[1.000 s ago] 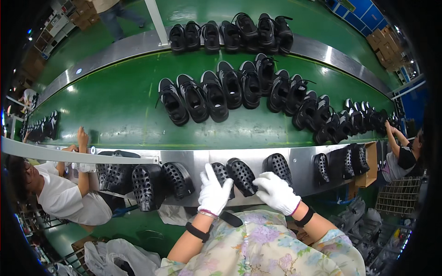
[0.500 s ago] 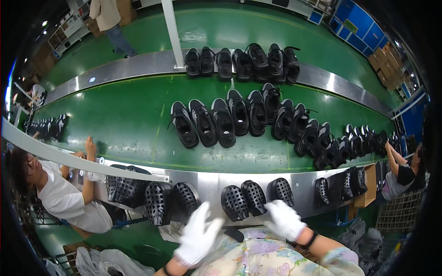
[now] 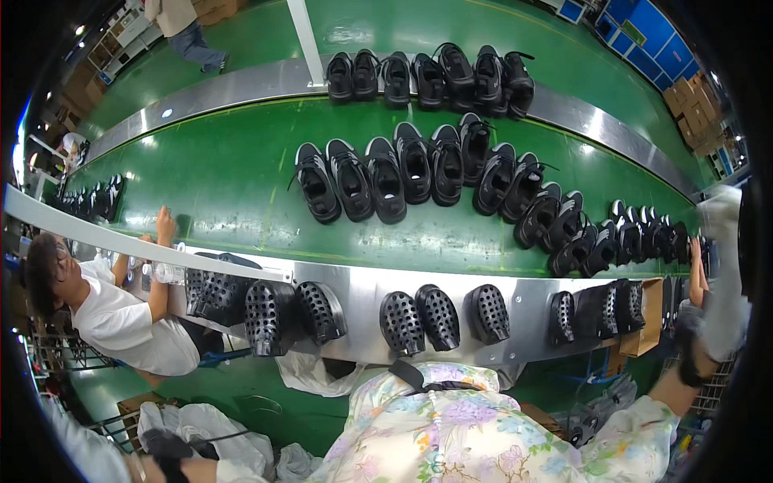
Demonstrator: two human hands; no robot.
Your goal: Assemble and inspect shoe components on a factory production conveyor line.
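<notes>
My arms are spread wide, both away from the steel ledge. At the lower left edge my left hand (image 3: 80, 443), in a white glove, is smeared by motion. My right hand (image 3: 723, 266), also gloved in white, is raised at the far right, its fingers blurred. I cannot make out anything held in either. In front of me on the ledge stand a pair of black perforated shoe-shaped pieces (image 3: 420, 320), a single one (image 3: 489, 312) to their right, and others (image 3: 270, 315) to their left. Black sneakers (image 3: 390, 181) stand in a row on the green belt beyond.
A steel ledge (image 3: 366, 294) borders the green belt (image 3: 250, 225). More sneakers (image 3: 463, 76) stand on the far steel rail (image 3: 241, 84). A co-worker (image 3: 121, 314) sits at the left; another's arm (image 3: 696, 274) shows at the right. A grey bar (image 3: 137, 241) crosses the left side.
Both hands have swung outward from beside the perforated pieces, the left to the lower left, the right up to the far right. The view has tilted slightly; the shoes appear higher in it.
</notes>
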